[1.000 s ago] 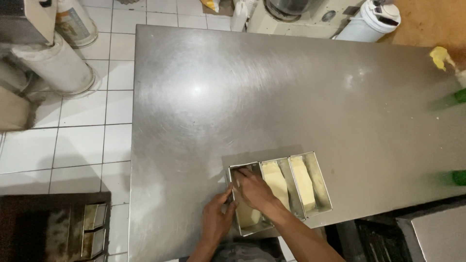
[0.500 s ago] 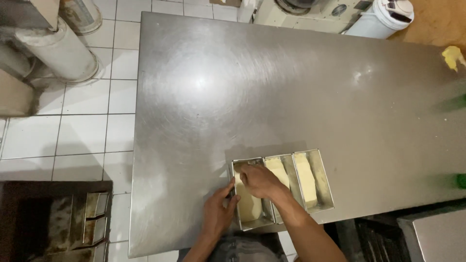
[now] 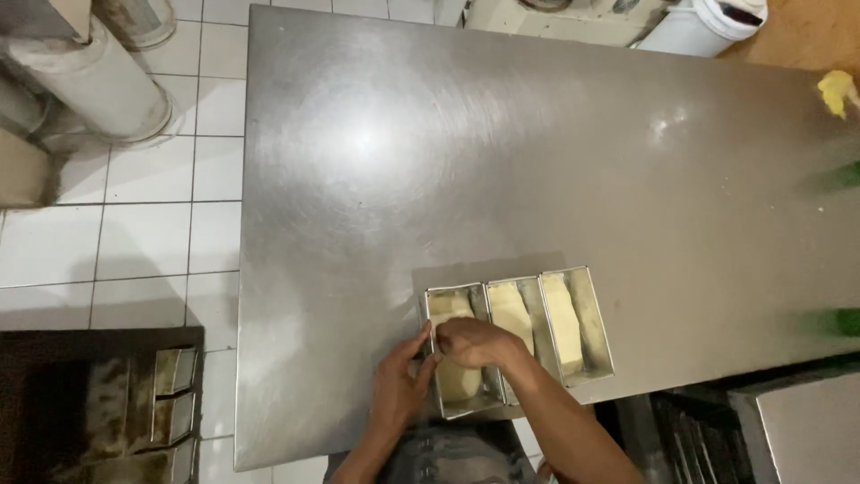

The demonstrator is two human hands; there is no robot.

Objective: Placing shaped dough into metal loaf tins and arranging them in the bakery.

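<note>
A joined set of three metal loaf tins (image 3: 602, 332) sits near the front edge of a steel table (image 3: 502, 161). Each tin holds a pale piece of dough. My right hand (image 3: 475, 342) lies fingers-down on the dough (image 3: 455, 376) in the leftmost tin, pressing it. My left hand (image 3: 400, 385) rests against that tin's left outer wall, fingers curled at its rim. The dough in the middle tin (image 3: 511, 314) and the dough in the right tin (image 3: 563, 318) lie untouched.
White floor tiles (image 3: 134, 242) run along the table's left side, with metal cylinders (image 3: 90, 81) at the far left. A dark rack of tins (image 3: 170, 403) stands at the lower left. A white bucket (image 3: 708, 22) and a yellow object (image 3: 838, 90) are at the far right.
My right hand has shifted slightly down the leftmost tin over the dough. The left hand stays at the tin's side. The view has tilted a little.
</note>
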